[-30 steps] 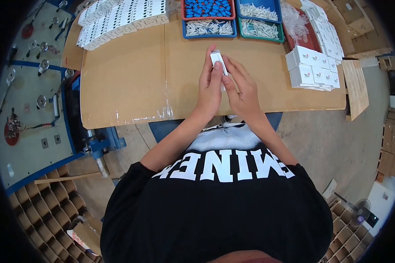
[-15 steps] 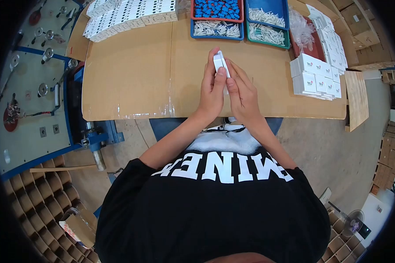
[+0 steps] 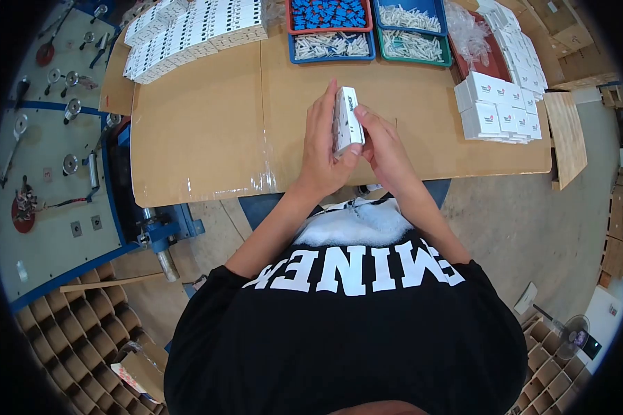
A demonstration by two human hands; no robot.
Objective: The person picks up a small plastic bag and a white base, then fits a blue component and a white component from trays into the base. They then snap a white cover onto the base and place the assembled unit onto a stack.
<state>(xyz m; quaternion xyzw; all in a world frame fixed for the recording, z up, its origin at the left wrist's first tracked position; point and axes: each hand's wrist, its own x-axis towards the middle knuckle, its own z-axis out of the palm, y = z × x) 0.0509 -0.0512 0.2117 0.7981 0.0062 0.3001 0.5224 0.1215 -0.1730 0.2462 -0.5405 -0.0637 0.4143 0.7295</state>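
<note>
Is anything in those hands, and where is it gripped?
A white box, held by its long sides: the left hand along one, the right hand against the other.

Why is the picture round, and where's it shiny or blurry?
Head view: black rounded borders suggest a wide lens; head view: glare glints off clear tape near the edge of the cardboard; head view: small marks on the white box look fuzzy.

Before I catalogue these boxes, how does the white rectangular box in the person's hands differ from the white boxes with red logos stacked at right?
The white rectangular box is held between the left hand and right hand; the stacked white boxes rest on the brown cardboard surface. The white rectangular box shows dark markings, the stacked white boxes red logos. Both are white.
</note>
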